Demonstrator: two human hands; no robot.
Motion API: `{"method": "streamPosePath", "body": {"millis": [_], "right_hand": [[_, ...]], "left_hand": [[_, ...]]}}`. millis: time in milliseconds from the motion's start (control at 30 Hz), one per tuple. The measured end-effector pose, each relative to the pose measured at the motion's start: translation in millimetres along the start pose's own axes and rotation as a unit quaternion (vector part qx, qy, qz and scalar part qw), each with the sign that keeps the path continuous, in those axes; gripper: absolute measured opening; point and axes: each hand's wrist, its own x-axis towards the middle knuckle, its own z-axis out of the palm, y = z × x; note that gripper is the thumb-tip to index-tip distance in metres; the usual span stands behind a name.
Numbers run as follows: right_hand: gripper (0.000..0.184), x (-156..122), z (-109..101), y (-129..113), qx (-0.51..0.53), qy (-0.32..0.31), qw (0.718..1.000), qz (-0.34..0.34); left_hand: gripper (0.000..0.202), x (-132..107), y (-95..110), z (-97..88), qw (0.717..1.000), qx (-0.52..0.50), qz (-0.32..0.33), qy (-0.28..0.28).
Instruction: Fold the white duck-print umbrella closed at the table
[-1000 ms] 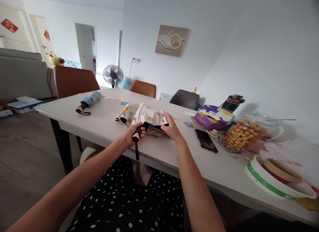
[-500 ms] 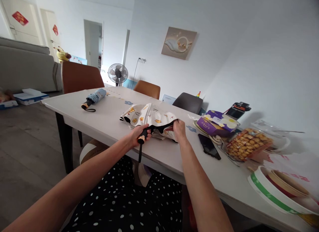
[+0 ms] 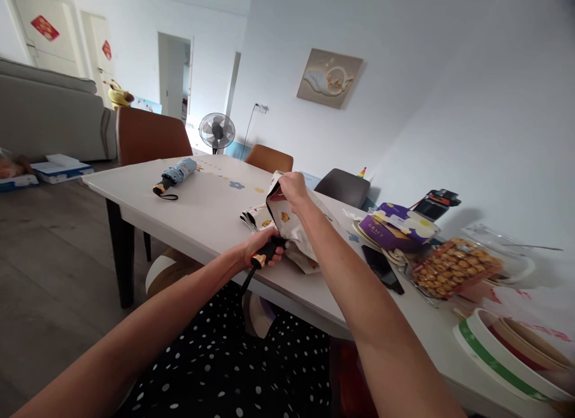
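Note:
A white folding umbrella (image 3: 303, 234) with small yellow cartoon prints lies loosely folded at the table's near edge. My left hand (image 3: 264, 248) is closed round its black handle, whose copper-coloured end and wrist strap point toward me. My right hand (image 3: 293, 187) pinches a fold of the canopy by its dark edge and holds it up off the table. Part of the canopy is hidden behind my right forearm. Farther left on the table rests a rolled blue umbrella (image 3: 176, 176) with a black handle and strap; neither hand touches it.
On the white table (image 3: 211, 217), to the right, are a black phone (image 3: 383, 269), a purple box (image 3: 395, 226), a clear container of brown snacks (image 3: 454, 266) and a white-and-green bowl (image 3: 494, 361). Chairs stand along the far side, including a brown one (image 3: 153, 133). Behind is a fan (image 3: 217, 130).
My right hand has moved up and left, lifting a canopy fold across the umbrella. My left hand keeps the handle, now slightly farther right. The camera view has shifted a little.

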Motion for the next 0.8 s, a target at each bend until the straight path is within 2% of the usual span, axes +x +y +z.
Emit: {"method": "streamPosePath", "body": {"millis": [133,300,433,500,533,667,733,800], "right_hand": [[0.013,0,3,5,-0.017,0.022,0.997,0.071],[0.014,-4,4,1,-0.042,0.013,0.996,0.074],[0.007,-1,0,6,-0.097,-0.090,0.991,0.032],[0.024,3,-8,9,-0.110,-0.134,0.985,-0.013],[0.031,5,-13,9,-0.113,-0.135,0.984,-0.033],[0.031,10,-35,13,-0.173,-0.045,0.979,-0.100],[0.028,8,-42,20,-0.244,0.004,0.960,-0.137],[0.024,3,-46,33,-0.337,0.006,0.931,-0.142]], "left_hand": [[0.033,-3,1,2.1,1.000,0.018,0.004,-0.018],[0.042,2,-2,4.0,0.997,0.069,0.014,0.027],[0.035,5,-4,2.8,0.997,0.055,0.012,0.048],[0.033,4,-4,1.0,0.998,0.042,0.010,0.037],[0.032,4,-4,0.0,0.999,0.036,0.012,0.028],[0.031,5,-5,-3.0,1.000,0.011,0.017,0.007],[0.032,5,-5,-3.3,1.000,0.004,0.017,0.002],[0.033,5,-4,-2.9,1.000,0.004,0.014,0.002]]}}
